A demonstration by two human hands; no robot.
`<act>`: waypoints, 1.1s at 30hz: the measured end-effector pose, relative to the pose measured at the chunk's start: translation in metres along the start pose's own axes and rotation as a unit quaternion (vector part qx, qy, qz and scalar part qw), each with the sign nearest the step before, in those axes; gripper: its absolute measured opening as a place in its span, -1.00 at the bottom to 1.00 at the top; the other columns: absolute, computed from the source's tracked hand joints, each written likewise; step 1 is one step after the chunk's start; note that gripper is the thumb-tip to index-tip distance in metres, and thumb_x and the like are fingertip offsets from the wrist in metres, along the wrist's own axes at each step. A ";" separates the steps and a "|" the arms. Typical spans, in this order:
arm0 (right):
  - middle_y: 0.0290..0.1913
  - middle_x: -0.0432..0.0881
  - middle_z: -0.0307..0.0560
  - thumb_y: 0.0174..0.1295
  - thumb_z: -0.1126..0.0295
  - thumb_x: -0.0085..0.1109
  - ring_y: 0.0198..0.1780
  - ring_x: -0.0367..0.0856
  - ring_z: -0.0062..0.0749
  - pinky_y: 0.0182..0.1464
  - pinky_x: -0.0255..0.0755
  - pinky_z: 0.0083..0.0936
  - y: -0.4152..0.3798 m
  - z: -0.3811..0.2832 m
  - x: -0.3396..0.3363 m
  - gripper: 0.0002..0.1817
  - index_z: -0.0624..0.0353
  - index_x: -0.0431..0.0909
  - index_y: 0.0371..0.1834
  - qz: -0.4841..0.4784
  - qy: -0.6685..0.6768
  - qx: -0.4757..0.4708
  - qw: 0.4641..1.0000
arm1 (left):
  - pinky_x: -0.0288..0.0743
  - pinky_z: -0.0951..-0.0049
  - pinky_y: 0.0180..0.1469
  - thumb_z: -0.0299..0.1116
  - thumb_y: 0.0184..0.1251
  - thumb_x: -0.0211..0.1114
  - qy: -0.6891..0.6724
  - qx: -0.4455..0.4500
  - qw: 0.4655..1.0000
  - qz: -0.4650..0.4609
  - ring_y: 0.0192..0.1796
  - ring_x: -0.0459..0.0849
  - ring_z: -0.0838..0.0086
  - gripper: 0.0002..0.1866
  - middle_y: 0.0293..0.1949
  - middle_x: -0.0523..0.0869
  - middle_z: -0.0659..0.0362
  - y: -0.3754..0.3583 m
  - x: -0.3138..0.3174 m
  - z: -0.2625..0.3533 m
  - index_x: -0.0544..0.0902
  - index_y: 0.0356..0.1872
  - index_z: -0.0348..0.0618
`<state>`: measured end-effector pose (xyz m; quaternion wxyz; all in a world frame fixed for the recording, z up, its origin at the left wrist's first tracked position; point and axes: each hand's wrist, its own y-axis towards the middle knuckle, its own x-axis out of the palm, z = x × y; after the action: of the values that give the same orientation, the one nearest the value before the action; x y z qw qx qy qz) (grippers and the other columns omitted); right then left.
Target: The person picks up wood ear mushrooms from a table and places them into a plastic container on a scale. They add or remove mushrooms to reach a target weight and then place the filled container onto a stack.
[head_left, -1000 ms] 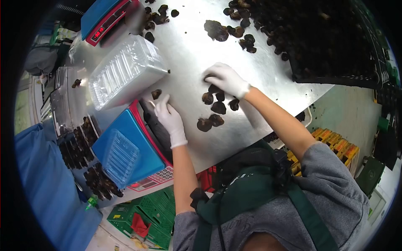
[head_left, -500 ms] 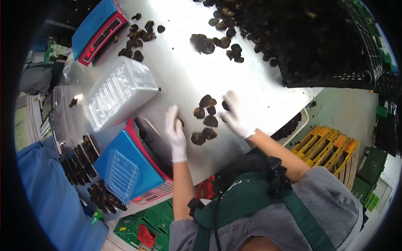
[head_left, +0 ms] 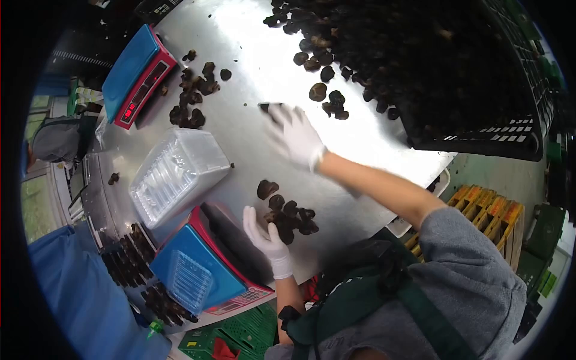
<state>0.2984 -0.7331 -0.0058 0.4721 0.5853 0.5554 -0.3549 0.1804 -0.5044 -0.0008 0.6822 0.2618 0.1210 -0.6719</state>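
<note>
My left hand (head_left: 267,239), in a white glove, lies beside a small cluster of dark brown mushrooms (head_left: 287,221) on the metal table (head_left: 354,150). Its fingers are stretched, with the thumb held apart, right at the cluster's edge. Farther out, my right hand (head_left: 295,137), also gloved in white and slightly blurred, is stretched flat over the tabletop. A dark piece (head_left: 270,108) shows at its fingertips, partly covered by them. Loose mushrooms (head_left: 318,92) lie just beyond that hand.
A black crate (head_left: 480,135) with a large mushroom heap (head_left: 384,48) occupies the far right. Stacked clear trays (head_left: 180,168) stand left, between two blue-topped scales (head_left: 129,75). The nearer scale (head_left: 195,264) carries one clear tray (head_left: 191,277). Filled trays (head_left: 129,258) and a person's cap (head_left: 57,139) are farther left.
My right hand has moved forward and left, away from the near cluster. My left hand has shifted nearer to me, and the cluster beside it is larger and more bunched.
</note>
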 end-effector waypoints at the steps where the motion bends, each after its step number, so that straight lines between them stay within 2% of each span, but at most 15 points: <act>1: 0.36 0.30 0.21 0.21 0.17 0.17 0.41 0.21 0.14 0.43 0.10 0.13 -0.029 -0.015 -0.007 -0.47 0.03 0.47 0.27 0.009 -0.008 -0.052 0.999 | 0.17 0.09 0.45 -0.35 0.35 0.20 0.017 0.000 1.000 0.009 0.39 0.38 0.02 -0.48 0.33 0.44 -0.13 0.007 -0.001 0.003 0.46 0.31 -0.30; 4: 0.33 0.35 0.11 0.19 0.16 0.14 0.27 0.36 0.10 0.33 0.17 0.16 -0.060 0.001 -0.020 -0.50 -0.03 0.50 0.22 0.033 0.083 -0.089 0.992 | 0.19 0.10 0.43 -0.54 0.20 0.25 0.072 0.013 0.997 0.006 0.38 0.39 0.04 -0.46 0.32 0.45 -0.09 0.025 -0.003 0.003 0.49 0.28 -0.26; 6: 0.27 0.40 0.09 0.13 0.29 0.14 0.22 0.33 0.05 0.31 0.16 0.05 -0.038 0.042 -0.039 -0.58 0.06 0.53 0.11 0.095 0.134 0.118 0.979 | 0.20 0.12 0.41 -0.64 0.14 0.25 0.099 0.032 0.995 0.008 0.36 0.40 0.05 -0.46 0.32 0.46 -0.05 0.036 -0.003 0.007 0.53 0.24 -0.23; 8: 0.18 0.46 0.03 0.13 0.33 0.13 0.22 0.33 0.03 0.24 0.19 -0.05 -0.030 0.081 -0.034 -0.63 0.09 0.54 0.05 0.223 0.023 0.159 0.962 | 0.20 0.14 0.41 -0.64 0.17 0.24 0.103 0.029 0.994 -0.007 0.36 0.40 0.08 -0.49 0.33 0.46 -0.03 0.052 0.005 0.015 0.54 0.22 -0.22; 9: 0.21 0.50 0.04 0.13 0.27 0.20 0.24 0.39 0.05 0.30 0.20 -0.10 -0.047 0.109 -0.024 -0.56 0.05 0.56 0.12 0.103 0.105 0.140 0.979 | 0.21 0.15 0.41 -0.64 0.18 0.23 0.105 0.030 0.994 -0.014 0.36 0.40 0.09 -0.50 0.33 0.46 -0.02 0.060 0.008 0.017 0.55 0.21 -0.22; 11: 0.17 0.52 0.05 0.11 0.27 0.21 0.24 0.39 0.01 0.29 0.20 -0.13 -0.080 0.115 -0.036 -0.56 0.08 0.56 0.10 0.042 0.182 0.118 0.975 | 0.22 0.17 0.41 -0.63 0.22 0.21 0.085 0.053 0.994 -0.035 0.37 0.38 0.11 -0.52 0.33 0.45 -0.02 0.081 0.012 0.017 0.56 0.22 -0.20; 14: 0.20 0.48 0.10 0.06 0.29 0.27 0.25 0.39 0.01 0.32 0.19 -0.19 -0.108 0.107 -0.045 -0.51 0.13 0.55 0.12 0.166 0.114 0.176 0.964 | 0.20 0.17 0.44 -0.60 0.26 0.19 0.054 0.045 0.993 -0.091 0.39 0.35 0.09 -0.51 0.34 0.43 -0.04 0.108 0.017 0.021 0.52 0.26 -0.23; 17: 0.14 0.48 0.04 0.01 0.32 0.28 0.12 0.42 -0.01 0.23 0.25 -0.14 -0.100 0.067 -0.018 -0.49 0.15 0.55 0.11 0.150 0.024 0.129 0.980 | 0.10 0.08 0.48 -0.48 0.26 0.19 0.166 0.137 0.964 -0.156 0.41 0.29 -0.02 -0.42 0.37 0.38 -0.12 0.121 0.038 -0.001 0.41 0.36 -0.24; 19: 0.18 0.47 0.05 0.02 0.31 0.29 0.17 0.42 0.01 0.29 0.24 -0.12 -0.102 0.023 0.030 -0.53 0.15 0.58 0.07 0.117 0.190 0.073 0.972 | 0.02 -0.01 0.51 -0.47 0.23 0.19 0.149 0.137 0.954 -0.220 0.41 0.32 -0.01 -0.43 0.33 0.46 -0.05 0.116 0.043 -0.010 0.44 0.34 -0.16; 21: 0.21 0.48 0.06 0.09 0.29 0.26 0.23 0.41 0.03 0.35 0.22 -0.11 -0.095 -0.032 -0.002 -0.58 0.14 0.60 0.04 0.056 0.320 -0.090 0.941 | -0.02 -0.06 0.52 -0.52 0.24 0.15 0.079 0.096 0.956 -0.265 0.36 0.40 0.03 -0.49 0.24 0.56 0.01 0.103 0.031 0.002 0.51 0.28 -0.14; 24: 0.21 0.50 0.06 0.17 0.27 0.21 0.27 0.38 0.04 0.38 0.20 -0.09 -0.050 -0.018 -0.037 -0.63 0.12 0.60 0.05 -0.135 0.287 -0.076 0.945 | 0.22 0.13 0.43 -0.58 0.28 0.11 0.034 0.034 0.988 -0.145 0.26 0.54 0.13 -0.59 0.16 0.62 0.00 0.070 -0.007 0.004 0.59 0.17 -0.24; 25: 0.18 0.52 0.06 0.23 0.28 0.15 0.26 0.39 0.04 0.36 0.22 -0.09 -0.045 -0.006 0.009 -0.64 0.11 0.58 0.08 0.133 0.307 -0.039 0.942 | 0.27 0.17 0.40 -0.58 0.29 0.11 0.018 0.004 0.995 -0.103 0.25 0.55 0.14 -0.60 0.16 0.63 -0.01 0.059 -0.019 -0.001 0.60 0.16 -0.26; 27: 0.24 0.50 0.08 0.28 0.18 0.14 0.31 0.35 0.05 0.38 0.20 -0.11 -0.001 0.018 0.010 -0.58 0.10 0.56 0.15 0.129 0.270 0.013 0.954 | 0.34 0.24 0.35 -0.59 0.31 0.10 0.025 -0.021 0.999 -0.017 0.22 0.57 0.14 -0.62 0.16 0.62 -0.04 0.043 -0.027 -0.016 0.59 0.15 -0.33; 29: 0.28 0.48 0.05 0.26 0.08 0.16 0.34 0.34 0.04 0.41 0.16 -0.06 0.027 0.015 0.035 -0.52 0.04 0.54 0.20 0.108 0.212 -0.063 0.969 | 0.31 0.22 0.37 -0.60 0.31 0.09 0.011 -0.051 0.997 0.052 0.24 0.55 0.12 -0.61 0.17 0.61 -0.05 0.026 -0.021 -0.035 0.58 0.16 -0.34; 33: 0.31 0.49 -0.07 0.26 0.07 0.16 0.35 0.32 0.01 0.47 0.06 -0.01 0.032 -0.030 0.048 -0.56 0.00 0.59 0.15 -0.017 0.220 -0.213 0.952 | -0.07 0.06 0.54 -0.42 0.39 0.03 0.100 -0.002 0.994 -0.032 0.47 0.28 0.03 -0.43 0.39 0.41 -0.11 0.019 -0.007 -0.040 0.32 0.42 -0.32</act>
<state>0.3333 -0.6876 -0.0365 0.4459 0.5253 0.7180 -0.0987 0.2055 -0.4782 -0.0264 0.6455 0.3221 0.1985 -0.6635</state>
